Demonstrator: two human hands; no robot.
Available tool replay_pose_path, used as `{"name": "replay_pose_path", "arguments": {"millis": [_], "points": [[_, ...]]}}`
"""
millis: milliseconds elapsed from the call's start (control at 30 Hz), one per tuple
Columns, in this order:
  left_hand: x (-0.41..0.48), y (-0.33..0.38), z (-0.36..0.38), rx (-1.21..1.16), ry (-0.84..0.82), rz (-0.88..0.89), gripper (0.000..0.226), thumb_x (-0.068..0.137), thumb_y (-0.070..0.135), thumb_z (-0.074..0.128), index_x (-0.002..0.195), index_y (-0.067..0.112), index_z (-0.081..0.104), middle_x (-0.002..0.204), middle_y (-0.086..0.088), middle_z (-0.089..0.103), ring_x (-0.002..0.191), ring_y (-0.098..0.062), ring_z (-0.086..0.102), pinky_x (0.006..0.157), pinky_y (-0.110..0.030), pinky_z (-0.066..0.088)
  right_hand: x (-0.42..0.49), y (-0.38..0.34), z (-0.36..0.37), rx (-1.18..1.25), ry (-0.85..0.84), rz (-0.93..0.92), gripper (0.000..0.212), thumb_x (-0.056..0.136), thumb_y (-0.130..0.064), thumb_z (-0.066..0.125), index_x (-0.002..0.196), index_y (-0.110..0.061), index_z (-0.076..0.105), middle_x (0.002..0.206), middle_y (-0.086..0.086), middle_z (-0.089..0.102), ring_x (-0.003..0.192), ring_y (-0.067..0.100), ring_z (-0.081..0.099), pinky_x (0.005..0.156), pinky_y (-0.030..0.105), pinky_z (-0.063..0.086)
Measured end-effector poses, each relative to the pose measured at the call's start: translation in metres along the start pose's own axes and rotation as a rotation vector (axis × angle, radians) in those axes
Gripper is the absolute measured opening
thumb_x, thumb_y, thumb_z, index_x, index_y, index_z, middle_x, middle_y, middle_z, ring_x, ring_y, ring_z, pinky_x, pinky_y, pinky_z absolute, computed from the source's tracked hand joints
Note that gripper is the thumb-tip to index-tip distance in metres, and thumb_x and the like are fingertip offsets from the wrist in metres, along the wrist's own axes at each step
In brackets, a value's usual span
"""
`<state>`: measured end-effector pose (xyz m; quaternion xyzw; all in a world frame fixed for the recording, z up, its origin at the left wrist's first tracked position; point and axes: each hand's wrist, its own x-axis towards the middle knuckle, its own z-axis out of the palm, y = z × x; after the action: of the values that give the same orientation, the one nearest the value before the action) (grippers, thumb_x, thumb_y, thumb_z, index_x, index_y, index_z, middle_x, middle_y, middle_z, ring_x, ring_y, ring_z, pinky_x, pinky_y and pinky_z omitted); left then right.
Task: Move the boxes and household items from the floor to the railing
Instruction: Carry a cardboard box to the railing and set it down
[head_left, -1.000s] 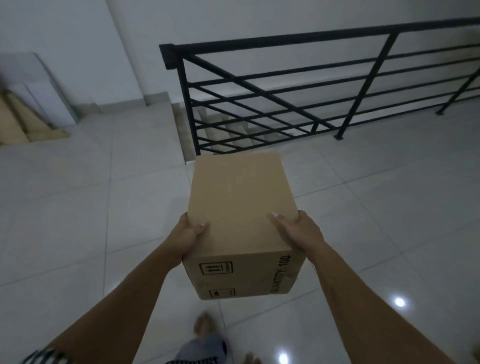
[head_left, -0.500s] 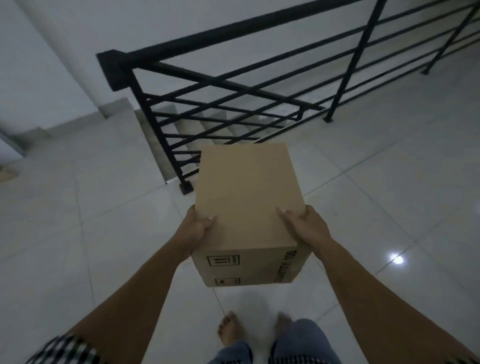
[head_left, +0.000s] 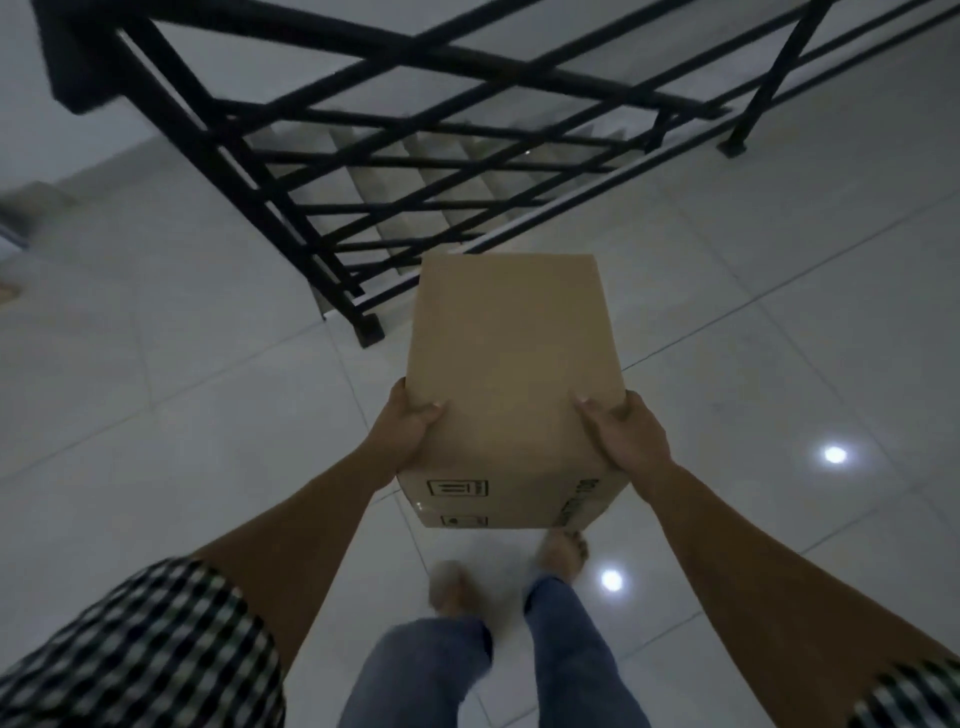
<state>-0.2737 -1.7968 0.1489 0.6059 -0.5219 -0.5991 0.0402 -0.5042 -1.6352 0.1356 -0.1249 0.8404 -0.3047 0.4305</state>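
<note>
Head camera: the left hand (head_left: 405, 431) and the right hand (head_left: 623, 436) grip the near side edges of a plain brown cardboard box (head_left: 514, 364), thumbs on top, holding it above the glossy white tiled floor (head_left: 156, 415). Its far end is near the black metal railing (head_left: 291, 156), with pale stairs (head_left: 415, 171) visible beyond the bars.

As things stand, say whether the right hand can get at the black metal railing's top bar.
Probably not yet: the right hand grips the brown cardboard box with the left hand, and the black metal railing stands beyond the box.
</note>
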Motion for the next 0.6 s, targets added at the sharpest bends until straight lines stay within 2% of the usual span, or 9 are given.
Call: {"name": "replay_pose_path", "arguments": {"millis": [167,300,400,500,533,600], "points": [[0.101,-0.026,0.031,0.032,-0.003,-0.039,0.071,0.093,0.040,0.064,0.151,0.022,0.027,0.141,-0.001,0.051,0.118,-0.025,0.056,0.102,-0.042,0.048,0.103,0.027,0.034,-0.017,-0.004,0.026,0.085,0.082,-0.073,0.062,0.149,-0.025,0.041,0.141,0.004,0.057,0.126,0.032,0.055,0.106,0.048,0.045],[0.176,-0.046,0.048,0.093,0.023,-0.007,0.063,0.096,0.039,0.060,0.148,0.017,0.034,0.136,-0.003,0.054,0.114,-0.024,0.059,0.093,-0.036,0.050,0.177,0.049,0.066,-0.055,-0.013,-0.001,0.082,0.085,-0.070,0.061,0.150,-0.026,0.039,0.142,0.004,0.056,0.127,0.031,0.055,0.104,0.043,0.046],[0.221,-0.054,0.048,0.147,0.081,0.051,0.061,0.093,0.045,0.060,0.145,0.022,0.039,0.134,0.001,0.055,0.116,-0.024,0.059,0.097,-0.039,0.049,0.220,0.058,0.089,-0.031,-0.055,-0.038,0.080,0.085,-0.066,0.065,0.152,-0.029,0.038,0.142,0.000,0.057,0.127,0.029,0.055,0.102,0.040,0.047],[0.251,-0.057,0.045,0.205,0.107,0.071,0.085,0.079,0.064,0.064,0.150,0.027,0.036,0.141,0.004,0.050,0.124,-0.022,0.053,0.105,-0.039,0.045,0.251,0.060,0.109,0.017,-0.060,-0.091,0.083,0.082,-0.061,0.072,0.152,-0.034,0.037,0.139,-0.003,0.058,0.124,0.025,0.057,0.104,0.045,0.049],[0.259,-0.057,0.046,0.238,0.122,0.095,0.089,0.079,0.065,0.065,0.152,0.027,0.033,0.147,0.001,0.046,0.129,-0.024,0.050,0.108,-0.040,0.043,0.259,0.059,0.114,0.029,-0.044,-0.110,0.083,0.081,-0.060,0.074,0.151,-0.034,0.038,0.138,-0.004,0.059,0.123,0.024,0.058,0.104,0.044,0.049],[0.275,-0.051,0.045,0.288,0.167,0.161,0.084,0.088,0.054,0.064,0.156,0.023,0.025,0.155,-0.002,0.038,0.136,-0.024,0.044,0.112,-0.041,0.039,0.272,0.054,0.118,0.065,-0.001,-0.142,0.083,0.079,-0.058,0.077,0.148,-0.033,0.039,0.136,-0.006,0.060,0.120,0.019,0.060,0.103,0.041,0.050]]}}
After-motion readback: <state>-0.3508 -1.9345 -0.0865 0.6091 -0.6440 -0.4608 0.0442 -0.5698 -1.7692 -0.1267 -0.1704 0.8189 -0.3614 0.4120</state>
